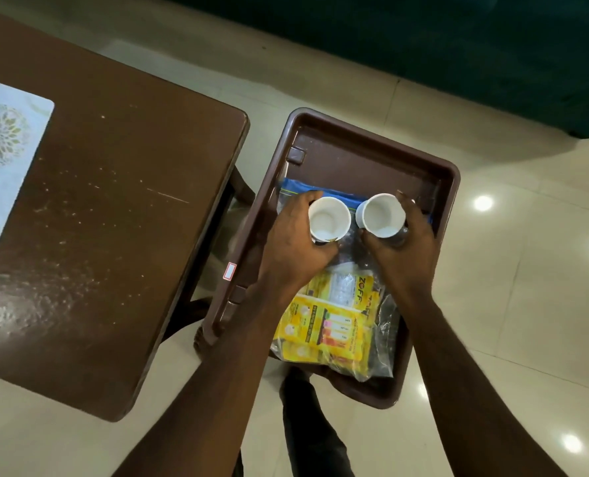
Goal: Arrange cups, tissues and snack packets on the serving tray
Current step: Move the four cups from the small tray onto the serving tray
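A dark brown serving tray [361, 149] sits low, right of the table. My left hand [293, 246] grips a white paper cup [329, 220] over the tray's middle. My right hand [403, 242] grips a second white paper cup [380, 215] beside it, rims almost touching. Both cups are upright and look empty. Under them lies a blue packet [294, 189]. Yellow snack packets [330, 325] in clear plastic fill the tray's near half. No tissues are in sight.
A brown table [114, 218] stands to the left with a pale patterned mat [4, 160] at its far left edge. Glossy cream floor tiles [527, 270] surround the tray. A dark green couch or cloth [458, 46] spans the top.
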